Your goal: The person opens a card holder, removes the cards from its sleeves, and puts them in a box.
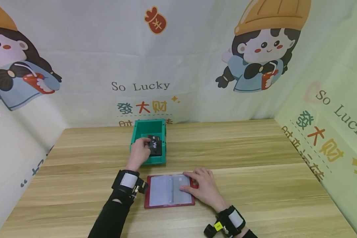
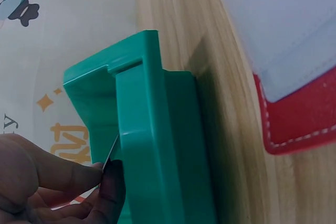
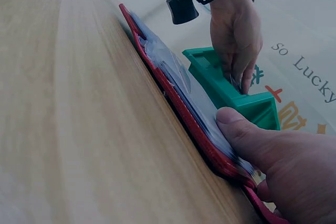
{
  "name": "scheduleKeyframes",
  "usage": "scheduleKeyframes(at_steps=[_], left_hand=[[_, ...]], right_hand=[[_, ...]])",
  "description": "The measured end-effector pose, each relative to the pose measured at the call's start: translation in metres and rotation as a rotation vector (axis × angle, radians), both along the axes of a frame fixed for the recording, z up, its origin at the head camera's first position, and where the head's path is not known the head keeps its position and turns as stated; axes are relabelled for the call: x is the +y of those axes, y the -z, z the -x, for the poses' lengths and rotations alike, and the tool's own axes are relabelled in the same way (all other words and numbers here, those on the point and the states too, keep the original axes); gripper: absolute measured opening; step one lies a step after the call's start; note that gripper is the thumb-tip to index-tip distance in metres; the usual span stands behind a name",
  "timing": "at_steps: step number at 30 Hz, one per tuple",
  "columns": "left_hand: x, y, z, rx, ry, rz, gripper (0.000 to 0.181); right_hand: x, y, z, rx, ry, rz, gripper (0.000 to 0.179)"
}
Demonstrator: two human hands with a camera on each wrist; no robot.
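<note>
A black card (image 1: 155, 145) marked "Vip" lies tilted inside the green plastic bin (image 1: 165, 148). My left hand (image 1: 139, 153) reaches over the bin's left wall and pinches the card by its left edge. In the left wrist view, thumb and fingers (image 2: 79, 184) hold it, seen as a thin line. Nearer to me, a red card holder (image 1: 147, 198) lies spread on the table with its clear plastic sleeves (image 1: 160, 191) showing. My right hand (image 1: 206, 188) grips its right side, the thumb (image 3: 236, 124) on top of the sleeves and the other fingers around the edge.
The wooden table (image 1: 241, 152) runs back to a printed cloth backdrop (image 1: 196, 66) with cartoon figures and lettering. More of this cloth stands along the left and right sides. Behind the card holder stands the bin, a short gap away.
</note>
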State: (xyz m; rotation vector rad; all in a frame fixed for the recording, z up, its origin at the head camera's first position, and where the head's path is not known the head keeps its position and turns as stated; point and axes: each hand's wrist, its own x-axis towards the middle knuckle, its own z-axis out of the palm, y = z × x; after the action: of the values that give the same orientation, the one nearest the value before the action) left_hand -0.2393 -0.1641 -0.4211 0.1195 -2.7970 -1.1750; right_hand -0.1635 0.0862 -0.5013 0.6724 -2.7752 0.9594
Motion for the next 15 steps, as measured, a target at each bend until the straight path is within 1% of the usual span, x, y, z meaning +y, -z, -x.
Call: scheduleKeyframes(at_steps=[2,6,10,15], left_hand=[[0.001,0.002,0.001,-0.011,-0.002,0.013,0.038],[0.003,0.008,0.002,-0.008,-0.005,0.044,0.037],[0.006,0.011,0.003,-0.009,-0.012,0.058,0.038],[0.008,0.015,0.004,-0.030,-0.015,0.068,0.037]], right_hand=[[0.000,0.000,0.000,0.000,0.000,0.000,0.049],[0.000,0.000,-0.001,0.001,0.003,-0.002,0.049],[-0.001,0.000,0.000,0.005,0.005,0.000,0.049],[0.000,0.000,0.000,0.005,0.004,0.007,0.049]])
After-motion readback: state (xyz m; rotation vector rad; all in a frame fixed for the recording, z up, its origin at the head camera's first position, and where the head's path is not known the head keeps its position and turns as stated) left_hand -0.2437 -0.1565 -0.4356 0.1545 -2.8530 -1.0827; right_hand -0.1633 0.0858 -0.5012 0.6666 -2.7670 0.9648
